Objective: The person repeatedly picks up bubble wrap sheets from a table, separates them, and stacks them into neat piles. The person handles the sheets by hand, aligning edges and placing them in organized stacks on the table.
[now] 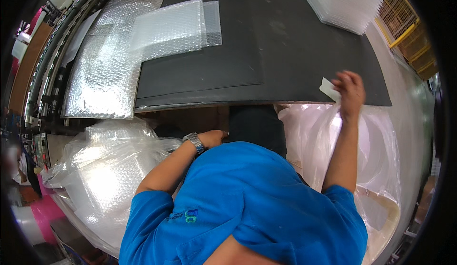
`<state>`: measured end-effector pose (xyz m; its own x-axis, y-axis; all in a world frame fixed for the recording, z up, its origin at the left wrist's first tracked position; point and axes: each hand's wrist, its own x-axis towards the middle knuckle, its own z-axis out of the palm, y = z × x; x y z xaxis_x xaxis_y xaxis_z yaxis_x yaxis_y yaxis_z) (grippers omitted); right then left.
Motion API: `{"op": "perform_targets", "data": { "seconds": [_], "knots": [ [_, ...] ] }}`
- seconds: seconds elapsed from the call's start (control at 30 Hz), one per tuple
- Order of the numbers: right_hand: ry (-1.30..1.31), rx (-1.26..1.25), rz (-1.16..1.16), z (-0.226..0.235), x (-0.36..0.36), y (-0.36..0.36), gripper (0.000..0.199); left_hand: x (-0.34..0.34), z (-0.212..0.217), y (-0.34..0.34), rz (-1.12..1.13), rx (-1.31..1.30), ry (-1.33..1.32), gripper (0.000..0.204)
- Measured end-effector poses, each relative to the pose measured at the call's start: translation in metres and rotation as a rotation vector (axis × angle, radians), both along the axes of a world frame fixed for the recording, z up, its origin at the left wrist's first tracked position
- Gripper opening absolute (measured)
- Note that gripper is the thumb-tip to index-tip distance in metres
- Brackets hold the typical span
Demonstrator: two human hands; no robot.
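My right hand (351,93) is raised over the right end of the dark table mat (295,60), fingers loosely curled, apart and slightly blurred. Right beside it is a small white scrap (329,90), partly behind the hand; no grip on it shows. My left hand (213,138), with a metal watch on the wrist, rests low by my lap, below the table's front edge. Its fingers are mostly hidden. Farther left on the table, two bubble-wrap pouches (171,29) overlap a long bubble-wrap sheet (102,65).
A stack of translucent bubble-wrap pouches (345,3) stands at the far right, near a yellow crate (404,31). Clear plastic bags hang on both sides of me, one holding bubble wrap (102,179) at left, another pinkish bag (376,146) at right. Rollers (45,84) line the left.
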<state>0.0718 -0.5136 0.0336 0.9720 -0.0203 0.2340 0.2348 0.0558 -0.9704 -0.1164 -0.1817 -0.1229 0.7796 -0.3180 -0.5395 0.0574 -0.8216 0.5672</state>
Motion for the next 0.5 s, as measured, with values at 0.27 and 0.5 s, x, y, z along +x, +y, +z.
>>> {"op": "perform_targets", "data": {
  "seconds": [0.27, 0.5],
  "knots": [
    [0.607, 0.277, 0.727, 0.001, 0.078, 0.210, 0.051, 0.000, 0.188, 0.048, 0.388, -0.610, -0.116, 0.029],
    [0.775, 0.216, 0.710, 0.003, 0.095, 0.284, 0.073, 0.067, 0.188, 0.216, 0.748, 0.510, -1.168, 0.054]
  ]
}}
